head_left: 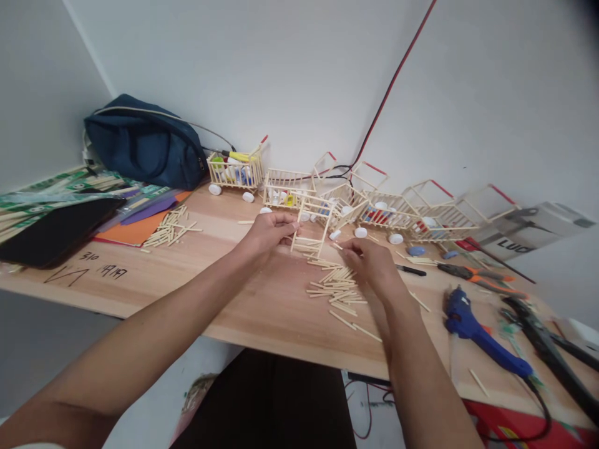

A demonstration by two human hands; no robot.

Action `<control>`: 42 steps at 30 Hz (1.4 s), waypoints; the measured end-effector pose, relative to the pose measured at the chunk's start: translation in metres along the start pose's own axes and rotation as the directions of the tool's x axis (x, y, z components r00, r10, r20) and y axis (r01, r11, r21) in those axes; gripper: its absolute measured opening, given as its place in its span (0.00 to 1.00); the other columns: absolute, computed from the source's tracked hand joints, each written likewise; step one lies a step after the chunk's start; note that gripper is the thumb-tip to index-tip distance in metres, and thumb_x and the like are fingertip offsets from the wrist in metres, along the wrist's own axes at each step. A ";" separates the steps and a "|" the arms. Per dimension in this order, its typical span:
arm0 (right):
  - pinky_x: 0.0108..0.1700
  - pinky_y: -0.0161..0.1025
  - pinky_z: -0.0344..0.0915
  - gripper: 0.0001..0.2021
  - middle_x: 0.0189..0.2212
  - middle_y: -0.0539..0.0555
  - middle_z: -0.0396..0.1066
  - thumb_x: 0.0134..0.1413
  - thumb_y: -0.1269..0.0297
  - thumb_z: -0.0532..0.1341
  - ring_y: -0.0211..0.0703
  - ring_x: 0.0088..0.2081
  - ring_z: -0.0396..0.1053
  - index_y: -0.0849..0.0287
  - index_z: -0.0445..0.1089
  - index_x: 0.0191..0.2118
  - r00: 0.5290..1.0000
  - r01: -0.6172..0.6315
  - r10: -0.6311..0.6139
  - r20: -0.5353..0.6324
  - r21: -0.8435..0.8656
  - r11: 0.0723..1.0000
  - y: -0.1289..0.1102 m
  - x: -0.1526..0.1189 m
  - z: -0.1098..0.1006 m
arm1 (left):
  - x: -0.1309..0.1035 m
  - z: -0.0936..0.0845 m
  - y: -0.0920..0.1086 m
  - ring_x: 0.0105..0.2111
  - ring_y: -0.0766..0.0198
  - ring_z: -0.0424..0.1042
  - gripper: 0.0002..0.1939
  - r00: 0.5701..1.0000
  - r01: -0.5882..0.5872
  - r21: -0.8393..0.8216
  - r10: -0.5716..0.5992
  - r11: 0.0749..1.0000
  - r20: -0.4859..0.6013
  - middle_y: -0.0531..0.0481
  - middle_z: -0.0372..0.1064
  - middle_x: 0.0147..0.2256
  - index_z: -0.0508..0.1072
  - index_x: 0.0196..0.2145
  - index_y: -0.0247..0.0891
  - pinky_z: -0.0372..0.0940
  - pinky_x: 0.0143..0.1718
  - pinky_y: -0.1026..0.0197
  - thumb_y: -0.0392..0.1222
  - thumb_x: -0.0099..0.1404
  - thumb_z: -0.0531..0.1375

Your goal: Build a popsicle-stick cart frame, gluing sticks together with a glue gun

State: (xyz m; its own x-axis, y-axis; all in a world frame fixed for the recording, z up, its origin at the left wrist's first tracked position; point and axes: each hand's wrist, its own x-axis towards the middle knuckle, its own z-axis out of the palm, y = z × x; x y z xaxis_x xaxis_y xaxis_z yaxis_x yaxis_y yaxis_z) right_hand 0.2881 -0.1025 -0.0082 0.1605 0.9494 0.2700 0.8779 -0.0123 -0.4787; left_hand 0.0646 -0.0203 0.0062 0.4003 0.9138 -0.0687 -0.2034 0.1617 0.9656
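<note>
Five small stick carts were lined up near the wall (281, 75) at the back of the table (262, 305), each with a red handle bar. In the leftmost cart (236, 178), yellow, green, white and blue items were heaped; in the second cart (286, 198), white and yellow pieces were contained; in the third cart (337, 201), blue and white bits could be made out; in the fourth cart (386, 218), red, white and blue contents were seen; in the rightmost cart (435, 233), something white, red and pale blue was carried. What was kept in the dark blue bag (150, 146) could not be told. A stick frame (311, 241) was held slightly tilted above the middle of the table, in front of the carts; it was built of pale sticks, its two long sides joined by crosspieces. Its left side was pinched between the thumb and fingers of the left hand (272, 231), while a short stick (337, 246) was gripped by the gathered fingertips of the right hand (369, 259). Two loose stick piles were counted, a near pile (337, 288) and a left pile (169, 228), along with one blue glue gun (484, 340) and one pair of orange-handled pliers (473, 274).
</note>
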 end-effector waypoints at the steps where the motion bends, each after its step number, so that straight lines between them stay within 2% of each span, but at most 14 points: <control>1: 0.32 0.37 0.55 0.08 0.27 0.54 0.74 0.50 0.64 0.57 0.42 0.28 0.65 0.58 0.74 0.30 1.000 0.006 -0.006 -0.008 -0.007 1.000 0.000 0.000 -0.001 | 0.000 0.000 0.000 0.26 0.70 0.68 0.12 1.000 -0.002 -0.004 0.002 1.000 0.002 0.51 0.71 0.26 0.74 0.26 0.31 0.63 0.31 0.64 0.40 0.49 0.71; 7: 0.31 0.37 0.54 0.08 0.25 0.54 0.73 0.50 0.65 0.55 0.42 0.27 0.64 0.57 0.71 0.27 0.996 -0.045 0.044 -0.078 -0.022 0.999 0.003 0.000 -0.001 | 0.002 -0.003 0.000 0.26 0.70 0.68 0.10 1.000 -0.009 -0.026 0.009 1.000 -0.019 0.50 0.72 0.26 0.75 0.28 0.31 0.63 0.32 0.64 0.37 0.50 0.71; 12: 0.31 0.38 0.53 0.09 0.24 0.55 0.74 0.50 0.66 0.55 0.43 0.27 0.64 0.57 0.72 0.26 0.991 -0.110 0.106 -0.083 -0.043 0.993 0.003 0.001 -0.002 | 0.002 -0.002 0.003 0.26 0.69 0.69 0.08 0.999 -0.005 -0.033 0.003 0.999 -0.046 0.49 0.72 0.27 0.75 0.30 0.31 0.63 0.31 0.64 0.36 0.52 0.69; 16: 0.31 0.37 0.53 0.09 0.21 0.52 0.70 0.50 0.66 0.55 0.42 0.26 0.63 0.57 0.70 0.24 0.995 -0.102 0.102 -0.010 -0.055 0.993 0.000 0.000 -0.005 | 0.002 -0.003 0.004 0.25 0.70 0.68 0.08 0.999 -0.011 -0.033 0.010 0.999 -0.038 0.50 0.72 0.27 0.75 0.30 0.30 0.63 0.31 0.63 0.36 0.52 0.69; 20: 0.31 0.37 0.53 0.09 0.21 0.50 0.68 0.50 0.62 0.57 0.41 0.26 0.62 0.57 0.68 0.23 0.996 -0.025 0.026 0.085 -0.016 1.000 0.001 0.000 -0.004 | 0.002 -0.003 0.002 0.25 0.69 0.69 0.09 0.999 -0.010 -0.034 0.009 0.999 -0.033 0.50 0.72 0.27 0.75 0.29 0.31 0.63 0.32 0.63 0.36 0.52 0.70; 25: 0.30 0.36 0.53 0.09 0.22 0.50 0.70 0.50 0.61 0.58 0.40 0.27 0.63 0.57 0.70 0.24 0.994 -0.014 0.009 0.106 0.046 0.999 0.001 0.001 -0.001 | 0.001 -0.001 0.003 0.26 0.69 0.69 0.11 1.000 0.006 -0.026 -0.006 1.000 -0.020 0.50 0.72 0.27 0.75 0.28 0.31 0.63 0.32 0.63 0.38 0.49 0.71; 28: 0.31 0.36 0.54 0.10 0.23 0.51 0.71 0.51 0.61 0.59 0.41 0.27 0.64 0.57 0.71 0.24 0.993 -0.018 0.015 0.114 0.034 0.999 0.003 0.000 -0.002 | 0.000 -0.001 0.003 0.26 0.70 0.69 0.09 1.000 0.005 -0.020 -0.006 1.000 -0.028 0.49 0.72 0.27 0.75 0.29 0.31 0.63 0.32 0.64 0.36 0.52 0.70; 30: 0.33 0.37 0.55 0.11 0.25 0.52 0.73 0.54 0.60 0.58 0.42 0.29 0.65 0.57 0.73 0.26 0.997 -0.042 0.041 0.067 0.021 0.999 0.006 0.000 -0.002 | 0.001 -0.001 0.002 0.26 0.70 0.69 0.06 1.000 0.006 -0.024 -0.007 1.000 -0.026 0.49 0.72 0.27 0.75 0.29 0.31 0.64 0.33 0.63 0.35 0.54 0.68; 33: 0.37 0.39 0.58 0.12 0.33 0.56 0.76 0.57 0.63 0.55 0.46 0.34 0.69 0.57 0.76 0.33 0.987 -0.115 0.111 -0.113 -0.025 0.993 0.012 0.002 0.000 | 0.001 -0.001 0.001 0.26 0.69 0.69 0.06 1.000 0.005 -0.031 -0.006 0.999 -0.017 0.49 0.72 0.27 0.75 0.29 0.31 0.65 0.34 0.63 0.35 0.54 0.68; 35: 0.39 0.40 0.59 0.12 0.35 0.58 0.76 0.57 0.65 0.55 0.47 0.36 0.69 0.58 0.77 0.35 0.972 -0.153 0.137 -0.192 -0.070 0.986 0.017 0.004 0.004 | 0.001 -0.001 0.001 0.27 0.69 0.70 0.07 1.000 0.002 -0.029 -0.002 1.000 -0.015 0.50 0.72 0.27 0.75 0.29 0.31 0.65 0.33 0.63 0.35 0.53 0.69; 42: 0.38 0.40 0.59 0.08 0.37 0.58 0.74 0.55 0.67 0.59 0.47 0.36 0.68 0.59 0.75 0.38 0.989 -0.122 0.102 -0.109 -0.192 0.974 0.014 0.013 0.019 | 0.000 0.000 0.002 0.27 0.69 0.70 0.06 1.000 0.005 -0.021 -0.005 1.000 -0.014 0.49 0.72 0.27 0.75 0.28 0.31 0.64 0.32 0.64 0.35 0.54 0.68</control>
State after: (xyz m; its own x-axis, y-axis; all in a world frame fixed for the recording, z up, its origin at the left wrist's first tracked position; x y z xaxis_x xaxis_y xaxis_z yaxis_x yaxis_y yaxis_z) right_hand 0.2941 -0.0842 -0.0268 0.2974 0.9034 0.3088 0.9221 -0.1879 -0.3384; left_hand 0.0639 -0.0196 0.0084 0.3888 0.9181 -0.0770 -0.2207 0.1739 0.9597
